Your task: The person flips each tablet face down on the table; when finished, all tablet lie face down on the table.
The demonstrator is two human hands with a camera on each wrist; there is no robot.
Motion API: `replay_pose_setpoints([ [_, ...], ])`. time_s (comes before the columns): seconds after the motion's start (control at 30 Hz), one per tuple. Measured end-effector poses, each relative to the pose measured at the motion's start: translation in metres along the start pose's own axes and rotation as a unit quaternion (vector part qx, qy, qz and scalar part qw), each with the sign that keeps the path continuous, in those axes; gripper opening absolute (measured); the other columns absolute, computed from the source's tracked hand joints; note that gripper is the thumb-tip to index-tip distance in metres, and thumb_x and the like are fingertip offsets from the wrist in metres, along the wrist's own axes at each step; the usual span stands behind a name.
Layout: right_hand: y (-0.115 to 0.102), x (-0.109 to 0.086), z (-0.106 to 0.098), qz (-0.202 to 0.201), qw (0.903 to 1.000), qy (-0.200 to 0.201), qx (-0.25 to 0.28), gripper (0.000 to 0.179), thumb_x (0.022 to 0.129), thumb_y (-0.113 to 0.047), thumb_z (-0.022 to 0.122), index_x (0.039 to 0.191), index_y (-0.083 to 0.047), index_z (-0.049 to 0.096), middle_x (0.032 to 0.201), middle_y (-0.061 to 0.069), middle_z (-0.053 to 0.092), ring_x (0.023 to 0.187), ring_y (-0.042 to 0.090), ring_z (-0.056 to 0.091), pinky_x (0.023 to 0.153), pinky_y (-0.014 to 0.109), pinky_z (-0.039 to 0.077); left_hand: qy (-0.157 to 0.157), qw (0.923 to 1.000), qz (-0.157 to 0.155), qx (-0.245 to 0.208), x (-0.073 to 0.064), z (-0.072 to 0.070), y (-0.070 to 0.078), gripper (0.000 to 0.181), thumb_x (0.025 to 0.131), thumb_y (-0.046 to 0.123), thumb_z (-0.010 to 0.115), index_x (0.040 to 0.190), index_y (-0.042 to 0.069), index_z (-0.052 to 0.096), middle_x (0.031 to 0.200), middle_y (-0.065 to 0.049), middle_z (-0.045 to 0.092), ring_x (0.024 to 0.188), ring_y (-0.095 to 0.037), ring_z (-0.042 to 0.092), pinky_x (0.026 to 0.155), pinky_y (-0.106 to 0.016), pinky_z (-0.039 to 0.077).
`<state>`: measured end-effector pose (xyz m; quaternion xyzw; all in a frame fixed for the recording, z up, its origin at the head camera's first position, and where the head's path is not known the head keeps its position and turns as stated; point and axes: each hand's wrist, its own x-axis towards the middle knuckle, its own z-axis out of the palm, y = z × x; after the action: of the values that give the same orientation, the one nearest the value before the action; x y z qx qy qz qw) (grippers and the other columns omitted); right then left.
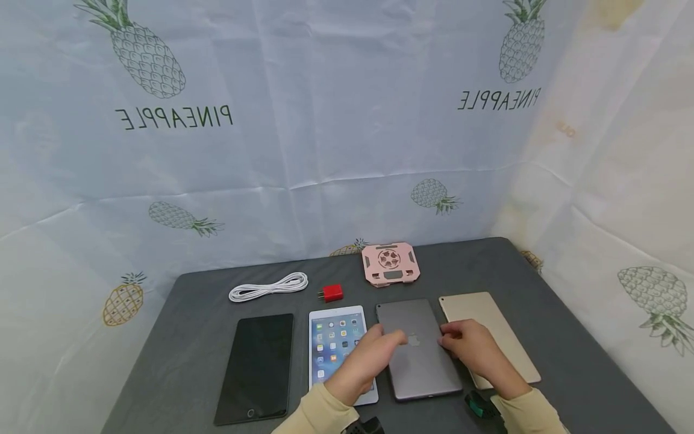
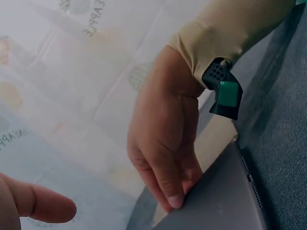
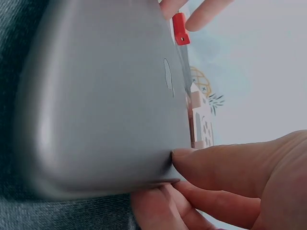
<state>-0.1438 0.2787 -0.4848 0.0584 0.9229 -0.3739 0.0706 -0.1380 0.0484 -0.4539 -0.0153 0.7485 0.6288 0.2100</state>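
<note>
A grey tablet (image 1: pixel 414 367) lies back side up, its apple logo showing. My right hand (image 1: pixel 470 346) pinches its right edge; in the right wrist view the thumb (image 3: pixel 216 167) presses on the back and fingers curl beneath the edge. My left hand (image 1: pixel 371 360) is at the tablet's left edge, reaching across a white tablet (image 1: pixel 333 343) with a lit screen. Its thumb (image 2: pixel 45 203) sticks out straight, apart from the grey tablet in the left wrist view. A gold tablet (image 1: pixel 501 325) lies just right of the grey one, partly behind my right hand.
A black tablet (image 1: pixel 257 367) lies at the left of the dark table (image 1: pixel 179 337). Behind the tablets are a coiled white cable (image 1: pixel 268 287), a red plug adapter (image 1: pixel 332 293) and a pink stand (image 1: pixel 390 264). A pineapple-print cloth (image 1: pixel 347 132) hangs behind and at the sides.
</note>
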Motion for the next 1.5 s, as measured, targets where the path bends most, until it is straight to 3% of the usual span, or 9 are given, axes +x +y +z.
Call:
replay_pose_setpoints([
  [0.33, -0.002, 0.003, 0.001, 0.005, 1.0000, 0.001, -0.009, 0.032, 0.095, -0.008, 0.077, 0.121, 0.011, 0.076, 0.112, 0.024, 0.080, 0.086, 0.021, 0.077, 0.069, 0.039, 0.065, -0.013, 0.9999, 0.002, 0.009, 0.000, 0.003, 0.001, 0.095, 0.088, 0.031, 0.068, 0.158, -0.022, 0.029, 0.169, -0.041, 0.027, 0.157, -0.057, 0.030, 0.125, -0.074, 0.028],
  [0.53, -0.005, 0.004, 0.003, -0.014, 0.9988, 0.011, -0.046, 0.035, 0.094, -0.015, 0.079, 0.119, 0.010, 0.077, 0.111, 0.023, 0.081, 0.092, 0.026, 0.078, 0.073, 0.044, 0.065, -0.012, 0.9998, 0.007, 0.015, -0.003, 0.005, 0.002, 0.098, 0.087, 0.032, 0.069, 0.159, -0.021, 0.029, 0.170, -0.040, 0.026, 0.158, -0.055, 0.030, 0.126, -0.072, 0.029],
  [0.67, -0.009, 0.002, 0.006, -0.023, 0.9977, 0.017, -0.061, 0.016, 0.095, -0.019, 0.078, 0.094, -0.004, 0.081, 0.078, 0.006, 0.072, 0.070, 0.016, 0.064, 0.058, 0.033, 0.051, -0.016, 0.9997, 0.007, 0.019, -0.005, 0.004, 0.001, 0.097, 0.087, 0.033, 0.070, 0.158, -0.020, 0.032, 0.169, -0.039, 0.030, 0.157, -0.055, 0.033, 0.125, -0.073, 0.030],
  [0.77, -0.011, 0.001, 0.008, -0.026, 0.9976, 0.020, -0.061, 0.028, 0.096, -0.021, 0.077, 0.072, -0.012, 0.065, 0.063, -0.006, 0.047, 0.060, 0.012, 0.045, 0.054, 0.027, 0.032, -0.016, 0.9996, 0.005, 0.021, -0.006, 0.004, 0.000, 0.095, 0.088, 0.033, 0.070, 0.158, -0.019, 0.034, 0.168, -0.038, 0.032, 0.156, -0.055, 0.034, 0.124, -0.073, 0.031],
  [0.87, -0.012, 0.000, 0.009, -0.029, 0.9973, 0.021, -0.063, 0.034, 0.096, -0.023, 0.076, 0.068, -0.015, 0.057, 0.062, -0.007, 0.039, 0.059, 0.012, 0.041, 0.054, 0.026, 0.027, -0.015, 0.9996, 0.007, 0.023, -0.006, 0.003, -0.001, 0.094, 0.088, 0.033, 0.070, 0.158, -0.019, 0.034, 0.168, -0.038, 0.032, 0.156, -0.055, 0.035, 0.124, -0.073, 0.031],
  [1.03, -0.014, -0.001, 0.009, -0.013, 0.9974, 0.015, -0.069, 0.028, 0.096, -0.025, 0.075, 0.073, -0.013, 0.066, 0.062, -0.006, 0.044, 0.060, 0.014, 0.044, 0.055, 0.028, 0.030, -0.015, 0.9996, 0.013, 0.018, -0.007, 0.002, -0.002, 0.094, 0.088, 0.032, 0.069, 0.157, -0.020, 0.034, 0.168, -0.039, 0.032, 0.157, -0.055, 0.034, 0.125, -0.073, 0.030],
  [1.27, -0.023, -0.003, 0.006, 0.005, 0.9972, 0.004, -0.074, 0.029, 0.098, -0.032, 0.074, 0.103, -0.005, 0.084, 0.081, 0.001, 0.072, 0.071, 0.016, 0.058, 0.060, 0.033, 0.045, -0.017, 0.9994, 0.015, 0.024, -0.008, -0.006, -0.004, 0.091, 0.090, 0.033, 0.069, 0.157, -0.018, 0.036, 0.166, -0.038, 0.036, 0.153, -0.054, 0.040, 0.122, -0.072, 0.035],
  [1.37, -0.031, -0.002, 0.005, 0.003, 0.9973, 0.010, -0.073, 0.035, 0.099, -0.035, 0.073, 0.112, -0.004, 0.084, 0.097, 0.005, 0.080, 0.080, 0.016, 0.065, 0.066, 0.036, 0.054, -0.020, 0.9994, 0.018, 0.024, -0.012, -0.021, -0.005, 0.088, 0.092, 0.034, 0.067, 0.159, -0.015, 0.037, 0.164, -0.036, 0.041, 0.150, -0.052, 0.045, 0.120, -0.072, 0.039],
  [1.5, -0.054, 0.000, 0.014, -0.022, 0.9978, 0.013, -0.061, 0.041, 0.100, -0.035, 0.072, 0.121, -0.001, 0.080, 0.107, 0.009, 0.081, 0.088, 0.018, 0.072, 0.075, 0.042, 0.061, 0.004, 0.9992, 0.023, 0.032, -0.020, -0.055, -0.008, 0.082, 0.096, 0.033, 0.065, 0.162, -0.007, 0.037, 0.163, -0.032, 0.046, 0.145, -0.051, 0.051, 0.116, -0.071, 0.042],
])
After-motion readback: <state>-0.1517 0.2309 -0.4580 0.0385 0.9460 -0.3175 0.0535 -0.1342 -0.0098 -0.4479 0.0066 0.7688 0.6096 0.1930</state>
